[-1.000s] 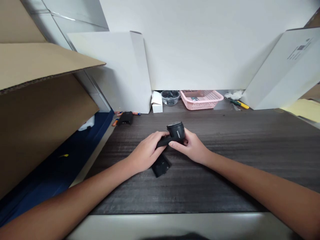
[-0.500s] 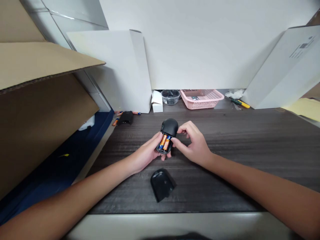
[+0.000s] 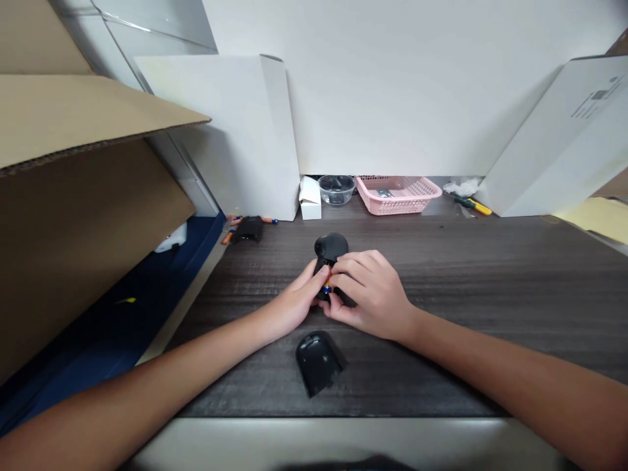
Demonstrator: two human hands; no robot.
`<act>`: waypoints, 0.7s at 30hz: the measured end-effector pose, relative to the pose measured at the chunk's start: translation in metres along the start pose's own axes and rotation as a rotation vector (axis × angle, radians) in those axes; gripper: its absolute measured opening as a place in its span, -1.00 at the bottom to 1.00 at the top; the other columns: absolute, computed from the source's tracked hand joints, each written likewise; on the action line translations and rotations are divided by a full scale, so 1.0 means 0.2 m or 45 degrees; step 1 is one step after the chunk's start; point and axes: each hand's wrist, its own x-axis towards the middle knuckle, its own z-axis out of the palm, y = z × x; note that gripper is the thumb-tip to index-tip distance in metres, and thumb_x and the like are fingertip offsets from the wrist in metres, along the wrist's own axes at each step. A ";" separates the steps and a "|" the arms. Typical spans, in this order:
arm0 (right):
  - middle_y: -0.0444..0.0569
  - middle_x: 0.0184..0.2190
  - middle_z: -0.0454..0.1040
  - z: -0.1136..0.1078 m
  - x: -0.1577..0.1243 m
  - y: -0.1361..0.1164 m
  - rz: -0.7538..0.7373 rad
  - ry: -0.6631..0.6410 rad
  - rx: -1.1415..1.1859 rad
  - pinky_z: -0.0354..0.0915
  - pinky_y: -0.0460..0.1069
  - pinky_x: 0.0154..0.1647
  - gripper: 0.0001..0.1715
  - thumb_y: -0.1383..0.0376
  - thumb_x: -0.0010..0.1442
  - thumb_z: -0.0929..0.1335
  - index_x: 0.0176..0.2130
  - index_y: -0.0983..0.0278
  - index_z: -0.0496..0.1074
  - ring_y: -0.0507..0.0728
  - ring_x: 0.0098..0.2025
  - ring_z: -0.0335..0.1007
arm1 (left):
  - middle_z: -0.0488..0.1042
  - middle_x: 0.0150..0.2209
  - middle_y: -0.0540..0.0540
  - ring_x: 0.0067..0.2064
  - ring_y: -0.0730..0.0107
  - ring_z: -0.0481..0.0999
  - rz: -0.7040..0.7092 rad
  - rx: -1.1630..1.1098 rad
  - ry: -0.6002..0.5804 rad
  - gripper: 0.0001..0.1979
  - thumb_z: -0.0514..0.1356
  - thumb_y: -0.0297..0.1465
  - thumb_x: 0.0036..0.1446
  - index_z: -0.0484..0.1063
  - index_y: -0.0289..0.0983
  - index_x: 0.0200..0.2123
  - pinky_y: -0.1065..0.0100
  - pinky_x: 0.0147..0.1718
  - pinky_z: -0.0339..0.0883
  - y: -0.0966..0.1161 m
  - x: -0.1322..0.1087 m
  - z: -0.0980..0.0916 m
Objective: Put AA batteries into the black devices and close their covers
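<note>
With twelve o'clock pointing straight away from me, I am holding a black handheld device [image 3: 332,244] at the centre of the dial, above the dark wood-grain table [image 3: 441,379]. My left hand [image 3: 295,305] is gripping it from eight o'clock, the thumb pressing near an orange-and-blue battery [image 3: 327,288] that is showing at the device's near part. My right hand [image 3: 377,293] is coming in at four o'clock, fingers bent and touching by the battery; I cannot tell whether they are pinching it or only pressing on it. A curved black cover [image 3: 318,363] is lying at six o'clock, apart from both hands. At ten o'clock a second black cover [image 3: 248,228] is sitting with loose batteries [image 3: 228,236] poking out on either side. A small white box [image 3: 311,201] is standing near half past eleven, a clear plastic tub [image 3: 336,198] is resting at twelve, a pink basket [image 3: 398,207] at one, and a yellow-handled tool [image 3: 481,208] is lying at two.
</note>
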 end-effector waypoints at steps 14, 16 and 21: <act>-0.01 0.08 0.41 0.10 -0.02 0.01 1.262 0.112 1.339 0.40 0.06 -0.11 -0.47 0.17 0.26 0.46 0.16 0.13 0.29 0.13 -0.08 0.44 | 0.46 0.03 -0.15 -0.05 0.21 0.57 0.136 -0.065 -0.051 -0.55 0.28 -0.18 0.40 0.30 -0.16 0.25 0.27 -0.28 0.61 -0.03 0.02 -0.02; -0.02 0.16 0.39 0.10 0.00 0.00 1.346 0.147 1.626 0.39 0.04 -0.16 -0.35 0.19 0.25 0.45 0.26 0.06 0.23 0.12 -0.08 0.44 | 0.45 -0.02 -0.12 -0.04 0.23 0.57 0.199 0.047 -0.094 -0.58 0.24 -0.16 0.43 0.31 -0.17 0.23 0.30 -0.25 0.58 -0.03 0.01 -0.01; -0.13 -0.23 0.45 0.08 0.05 -0.05 1.348 -0.060 2.066 0.28 0.01 -0.29 -0.68 0.19 0.30 0.40 0.04 0.15 0.40 0.08 -0.30 0.34 | 0.36 -0.12 -0.06 -0.09 0.32 0.46 0.300 0.241 -0.146 -0.67 0.15 -0.15 0.49 0.33 -0.21 0.16 0.30 -0.19 0.55 -0.03 -0.02 0.00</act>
